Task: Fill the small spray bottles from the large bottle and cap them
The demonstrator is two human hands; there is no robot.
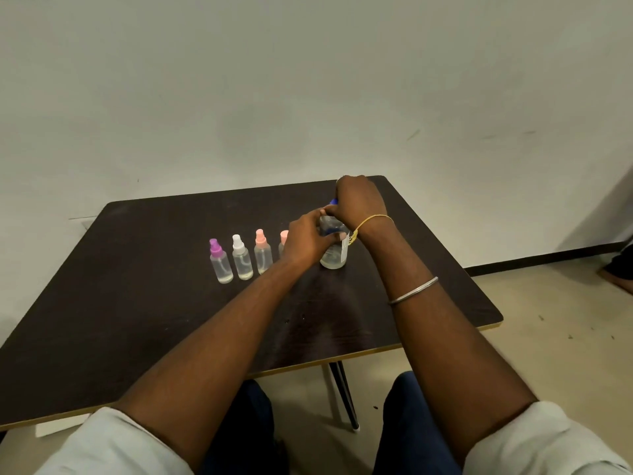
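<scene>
Two rolled pale sleeves (pixel 113 440) sit nearest the camera, bare forearms reaching out over the dark table (pixel 120 303). The left hand (pixel 305 240) is wrapped around the body of the large bottle (pixel 334 257), which stands upright on the table. The right hand (pixel 358 204) is closed over its top, where a bit of blue cap (pixel 333 201) shows by the fingers. Just left of the left hand stand four small spray bottles in a row: purple-topped (pixel 219 264), white-topped (pixel 240 258), pink-topped (pixel 262 253), and another pink one (pixel 283 238) partly hidden behind the hand.
</scene>
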